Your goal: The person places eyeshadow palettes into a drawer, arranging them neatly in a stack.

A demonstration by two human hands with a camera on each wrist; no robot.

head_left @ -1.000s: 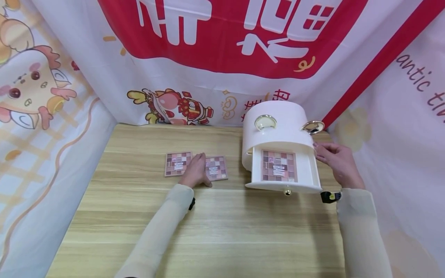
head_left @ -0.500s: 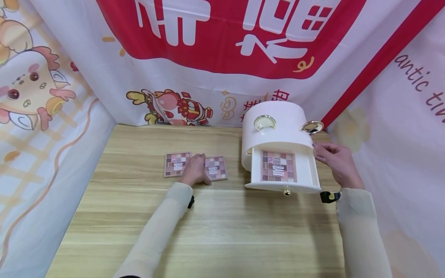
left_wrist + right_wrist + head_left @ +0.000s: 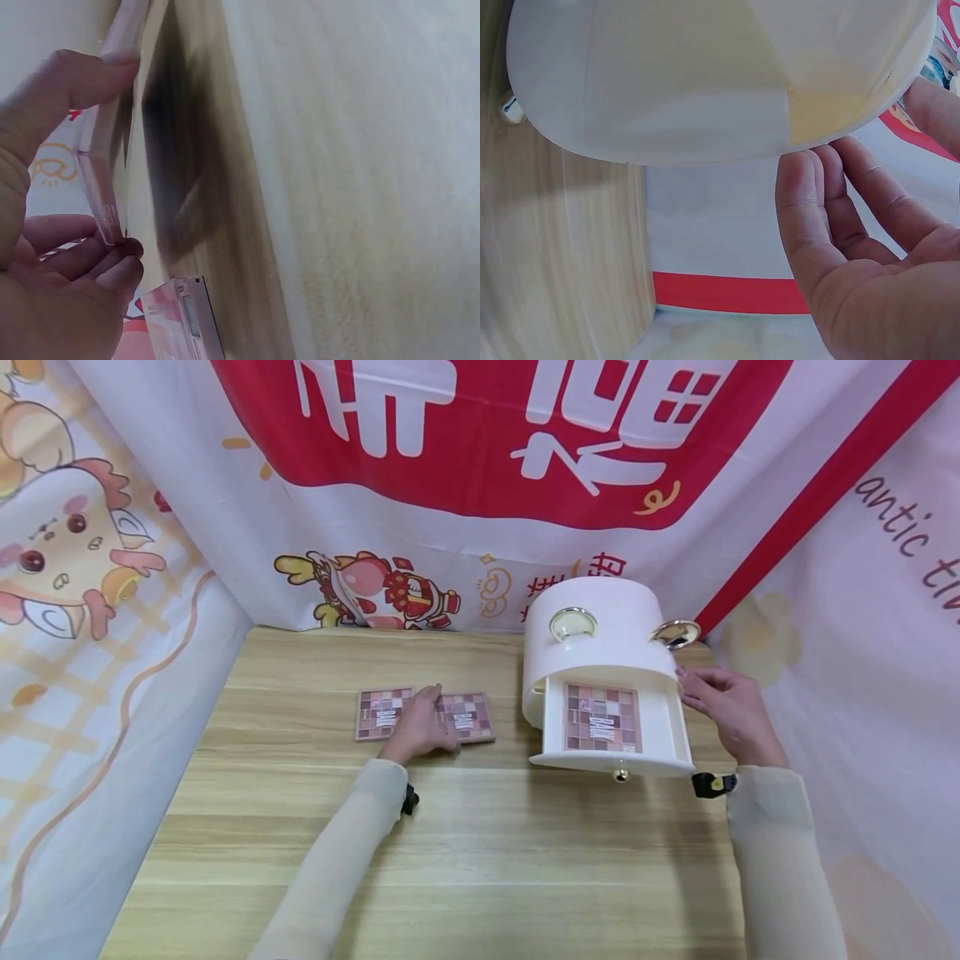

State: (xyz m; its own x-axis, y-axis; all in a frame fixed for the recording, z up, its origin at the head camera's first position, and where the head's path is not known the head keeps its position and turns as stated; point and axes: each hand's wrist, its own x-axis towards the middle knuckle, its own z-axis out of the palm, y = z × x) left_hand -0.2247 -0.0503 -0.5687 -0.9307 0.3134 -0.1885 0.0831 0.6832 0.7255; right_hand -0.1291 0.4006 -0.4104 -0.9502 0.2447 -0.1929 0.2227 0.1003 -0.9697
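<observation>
My left hand (image 3: 420, 727) pinches an eyeshadow palette (image 3: 468, 714) with a grid of pink and brown shades, thumb on one edge and fingers on the opposite one. In the left wrist view, that palette (image 3: 101, 184) is tilted above the table and casts a shadow. A similar palette (image 3: 372, 713) lies flat just left of the hand. Another palette (image 3: 602, 718) rests inside the pulled-out drawer (image 3: 666, 727) of a white rounded storage box (image 3: 607, 618). My right hand (image 3: 731, 706) touches the box's right side with fairly straight fingertips (image 3: 799, 169).
Two gold-rimmed, ear-like rounds (image 3: 573, 624) top the box, and a gold knob (image 3: 620, 772) sits on the drawer front. The wooden table (image 3: 480, 860) is bordered by printed white and red cloths (image 3: 315, 518) at the back and sides.
The palette in my left hand has risen a little at its near edge and turned slightly, the hand shifting with it. My right hand and the box stay put.
</observation>
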